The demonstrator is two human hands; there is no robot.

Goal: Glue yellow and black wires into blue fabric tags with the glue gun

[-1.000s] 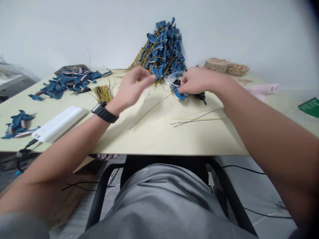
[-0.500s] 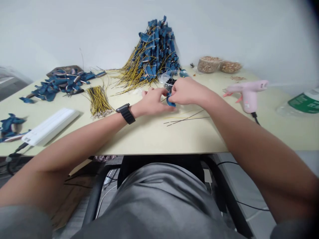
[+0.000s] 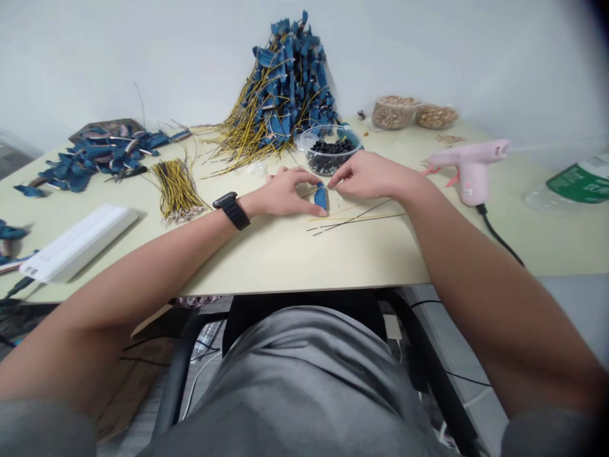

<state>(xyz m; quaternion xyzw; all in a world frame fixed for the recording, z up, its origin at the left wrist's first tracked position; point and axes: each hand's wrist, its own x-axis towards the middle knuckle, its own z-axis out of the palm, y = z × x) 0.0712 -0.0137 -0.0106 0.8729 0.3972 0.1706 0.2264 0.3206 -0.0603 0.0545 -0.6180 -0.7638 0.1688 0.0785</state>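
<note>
In the head view my left hand point(image 3: 288, 192), with a dark watch on its wrist, pinches a small curved blue piece point(image 3: 320, 196) between thumb and forefinger. Close to the right of it is my right hand point(image 3: 361, 176), its thumb and forefinger pressed together beside the piece's upper end. Whatever the right fingertips hold is too small to make out. Behind the hands stands a clear round tub point(image 3: 333, 152) of small black parts. Several thin dark and yellow wires point(image 3: 349, 222) lie crossed on the table in front of the fingers.
At the back rises a tall heap of blue pieces on yellow wires point(image 3: 290, 82). A wire bundle point(image 3: 177, 190), loose blue pieces point(image 3: 99, 155) and a white power strip-like box point(image 3: 80, 241) lie left. A pink glue gun point(image 3: 471, 168) with its cord and a green-labelled bottle point(image 3: 578, 184) are right.
My right hand has drawn slightly away from the blue piece, which now shows more fully in my left hand. The tub of black parts is less covered. The whole view has shifted a little.
</note>
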